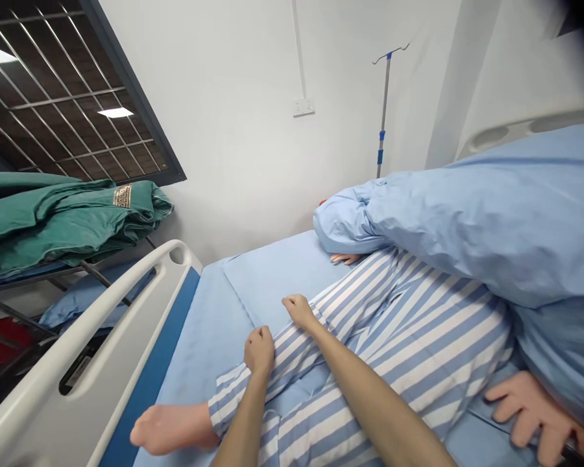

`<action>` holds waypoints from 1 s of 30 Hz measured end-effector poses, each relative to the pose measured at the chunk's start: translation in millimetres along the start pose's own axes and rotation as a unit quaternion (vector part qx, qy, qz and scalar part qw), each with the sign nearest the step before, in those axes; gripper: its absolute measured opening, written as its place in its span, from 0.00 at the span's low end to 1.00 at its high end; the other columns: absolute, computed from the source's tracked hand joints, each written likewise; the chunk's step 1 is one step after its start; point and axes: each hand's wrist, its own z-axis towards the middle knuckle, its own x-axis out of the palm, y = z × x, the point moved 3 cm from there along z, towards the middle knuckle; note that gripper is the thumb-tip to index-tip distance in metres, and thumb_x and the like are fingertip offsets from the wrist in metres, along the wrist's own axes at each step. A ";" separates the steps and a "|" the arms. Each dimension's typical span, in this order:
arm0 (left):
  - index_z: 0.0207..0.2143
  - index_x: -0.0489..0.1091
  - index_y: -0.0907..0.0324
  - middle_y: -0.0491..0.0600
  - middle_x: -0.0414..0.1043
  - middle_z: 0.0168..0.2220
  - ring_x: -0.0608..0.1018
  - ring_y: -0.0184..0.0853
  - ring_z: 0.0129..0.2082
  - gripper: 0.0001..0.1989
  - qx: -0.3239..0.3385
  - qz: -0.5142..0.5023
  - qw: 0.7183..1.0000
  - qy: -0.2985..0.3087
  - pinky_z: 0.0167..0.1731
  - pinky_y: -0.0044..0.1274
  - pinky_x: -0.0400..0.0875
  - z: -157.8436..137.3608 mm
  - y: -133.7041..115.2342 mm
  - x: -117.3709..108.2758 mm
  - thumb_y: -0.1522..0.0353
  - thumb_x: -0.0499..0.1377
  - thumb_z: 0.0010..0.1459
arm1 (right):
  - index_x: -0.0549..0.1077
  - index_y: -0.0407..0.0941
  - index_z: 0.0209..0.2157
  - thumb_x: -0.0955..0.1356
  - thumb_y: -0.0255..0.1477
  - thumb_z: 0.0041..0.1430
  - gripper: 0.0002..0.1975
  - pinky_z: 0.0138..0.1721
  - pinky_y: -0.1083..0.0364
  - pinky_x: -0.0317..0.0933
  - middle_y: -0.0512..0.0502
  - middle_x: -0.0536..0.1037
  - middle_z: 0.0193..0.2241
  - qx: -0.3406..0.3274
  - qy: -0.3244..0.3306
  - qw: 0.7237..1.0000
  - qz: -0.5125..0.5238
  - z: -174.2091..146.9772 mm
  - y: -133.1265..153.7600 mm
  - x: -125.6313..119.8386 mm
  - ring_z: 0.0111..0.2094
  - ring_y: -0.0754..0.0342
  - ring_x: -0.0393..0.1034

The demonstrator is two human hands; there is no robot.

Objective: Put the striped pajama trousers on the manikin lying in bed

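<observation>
A figure that looks like a manikin lies on the bed in blue-and-white striped trousers (pixel 433 337). My left hand (pixel 259 350) is closed at the far edge of the far trouser leg (pixel 292 350), below the knee. Farther up the same leg, my right hand (pixel 299 310) is also closed against the striped cloth. Both hands appear to grip the cloth, though the fingertips are hidden. The manikin's bare foot (pixel 175 428) sticks out of the trouser cuff. Its hands, one at the lower right (pixel 530 415) and one at the far side (pixel 345 258), rest on the sheet.
A light blue quilt (pixel 467 214) covers the upper body. The bed's footboard (pixel 92 350) stands at left, with green folded cloth (pixel 68 217) on a rack beyond. An IV pole (pixel 384 117) rises by the wall, right of a socket (pixel 304 107). A barred window (pixel 68 91) is upper left.
</observation>
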 end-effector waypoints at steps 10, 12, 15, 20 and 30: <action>0.13 0.50 0.58 0.41 0.50 0.13 0.58 0.28 0.18 0.15 0.101 -0.241 0.965 -0.011 0.20 0.20 0.52 -4.4 -56.3 21.0 0.64 0.44 0.49 | 0.51 0.43 0.13 0.56 0.32 0.49 0.15 0.18 0.61 0.41 0.55 0.46 0.14 0.011 -0.010 1.000 0.022 1.8 -4.0 0.1 0.18 0.63 0.45; 0.13 0.50 0.58 0.41 0.51 0.14 0.59 0.28 0.19 0.15 0.121 -0.179 0.976 0.003 0.21 0.21 0.50 -10.2 -56.9 28.8 0.65 0.44 0.50 | 0.52 0.43 0.12 0.56 0.31 0.49 0.15 0.18 0.61 0.40 0.55 0.46 0.14 0.008 -0.010 1.000 0.012 2.3 -2.4 1.4 0.18 0.63 0.44; 0.13 0.51 0.58 0.42 0.53 0.14 0.59 0.28 0.20 0.15 0.137 -0.120 0.983 0.032 0.21 0.21 0.49 -13.8 -57.2 31.4 0.65 0.44 0.50 | 0.53 0.43 0.12 0.57 0.31 0.48 0.15 0.19 0.61 0.39 0.55 0.47 0.14 0.008 -0.006 1.000 -0.011 8.5 0.1 -4.7 0.18 0.63 0.44; 0.13 0.49 0.58 0.41 0.49 0.14 0.56 0.27 0.19 0.15 0.144 -0.091 0.985 0.023 0.21 0.21 0.48 -13.9 -61.0 29.3 0.66 0.46 0.49 | 0.55 0.42 0.11 0.59 0.30 0.46 0.14 0.21 0.59 0.39 0.55 0.50 0.12 -0.034 -0.029 0.991 -0.124 19.8 -3.5 -47.7 0.18 0.62 0.43; 0.13 0.48 0.58 0.40 0.46 0.13 0.55 0.27 0.17 0.14 0.126 -0.163 0.978 0.020 0.19 0.21 0.48 -10.7 -78.2 21.5 0.65 0.46 0.47 | 0.57 0.42 0.12 0.60 0.37 0.47 0.17 0.20 0.61 0.40 0.56 0.51 0.13 -0.015 -0.069 0.993 -0.095 19.1 -19.2 -72.5 0.18 0.63 0.45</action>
